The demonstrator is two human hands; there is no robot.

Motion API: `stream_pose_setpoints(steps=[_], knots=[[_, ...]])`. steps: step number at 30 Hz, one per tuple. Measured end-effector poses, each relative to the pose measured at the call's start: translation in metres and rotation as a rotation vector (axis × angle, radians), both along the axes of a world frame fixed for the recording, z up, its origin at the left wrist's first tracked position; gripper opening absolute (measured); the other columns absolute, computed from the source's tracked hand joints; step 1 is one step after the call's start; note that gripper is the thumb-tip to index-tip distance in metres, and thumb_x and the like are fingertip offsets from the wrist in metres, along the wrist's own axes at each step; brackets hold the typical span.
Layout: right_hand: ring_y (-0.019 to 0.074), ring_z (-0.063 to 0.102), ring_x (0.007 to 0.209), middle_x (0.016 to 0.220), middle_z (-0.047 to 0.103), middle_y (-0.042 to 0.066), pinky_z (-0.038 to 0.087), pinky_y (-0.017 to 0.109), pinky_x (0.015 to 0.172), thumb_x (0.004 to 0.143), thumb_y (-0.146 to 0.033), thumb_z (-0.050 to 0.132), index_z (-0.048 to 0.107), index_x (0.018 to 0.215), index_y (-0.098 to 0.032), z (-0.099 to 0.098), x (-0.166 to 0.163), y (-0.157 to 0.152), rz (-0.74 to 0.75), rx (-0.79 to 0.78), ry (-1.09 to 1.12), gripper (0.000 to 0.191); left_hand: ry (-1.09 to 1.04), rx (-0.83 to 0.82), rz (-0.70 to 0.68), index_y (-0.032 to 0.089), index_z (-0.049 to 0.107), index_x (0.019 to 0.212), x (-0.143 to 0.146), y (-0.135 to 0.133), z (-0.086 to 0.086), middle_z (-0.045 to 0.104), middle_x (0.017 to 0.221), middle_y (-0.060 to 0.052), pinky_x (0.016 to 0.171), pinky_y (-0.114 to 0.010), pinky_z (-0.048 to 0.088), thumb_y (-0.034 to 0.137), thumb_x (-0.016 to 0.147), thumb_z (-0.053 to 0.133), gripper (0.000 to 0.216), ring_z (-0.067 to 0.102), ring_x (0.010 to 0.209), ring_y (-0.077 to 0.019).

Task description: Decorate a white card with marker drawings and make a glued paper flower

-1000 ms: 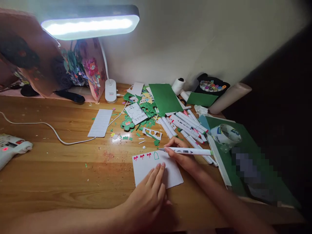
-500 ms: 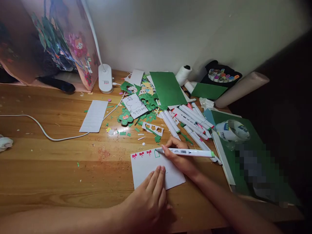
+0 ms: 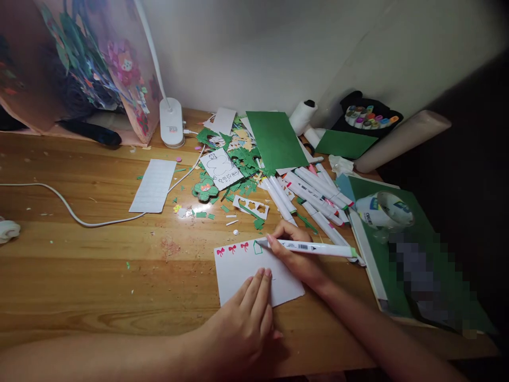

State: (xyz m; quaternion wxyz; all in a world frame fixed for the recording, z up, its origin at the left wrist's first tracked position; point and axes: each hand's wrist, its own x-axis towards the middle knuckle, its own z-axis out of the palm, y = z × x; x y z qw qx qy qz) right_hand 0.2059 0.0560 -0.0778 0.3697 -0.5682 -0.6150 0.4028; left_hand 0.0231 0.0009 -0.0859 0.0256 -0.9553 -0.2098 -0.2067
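A white sheet of paper (image 3: 238, 270) lies on the wooden table in front of me. Three red bows (image 3: 233, 249) and a green house-like outline (image 3: 258, 248) are drawn along its top edge. My left hand (image 3: 250, 313) rests flat on the paper with its fingers stretched out. Closed around a white marker (image 3: 318, 248), my right hand (image 3: 298, 257) is at the upper right of the sheet. The marker's tip touches or nearly touches the green outline, and its light green end points right.
Several loose markers (image 3: 314, 191) and green paper scraps (image 3: 248, 164) lie beyond the sheet. Behind them are a green card (image 3: 274, 140) and a marker holder (image 3: 371, 119). A tape roll (image 3: 384, 209) sits at the right. A white cable (image 3: 91, 224) crosses the left side.
The view has shifted slightly. The green outline looks a little more closed at its top, near the marker tip. My left hand stays on the paper.
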Motion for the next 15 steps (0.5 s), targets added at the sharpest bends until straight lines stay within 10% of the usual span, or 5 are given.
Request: stream_pose_setpoints(steps=[15], knots=[[0.0101,0.04,0.053,0.058,0.043,-0.005,0.029,0.023,0.049,0.083,-0.034,0.056,0.045,0.065,-0.02,0.0003,-0.0002,0.0001,-0.016,0.029,-0.005,0.026,-0.002,0.001,0.004,0.0,0.057,0.101,0.0003,0.0,0.0018,0.057,0.12,-0.024,0.098,-0.038,0.039,0.039,0.092,0.044,0.043,0.052,0.115,-0.0319]])
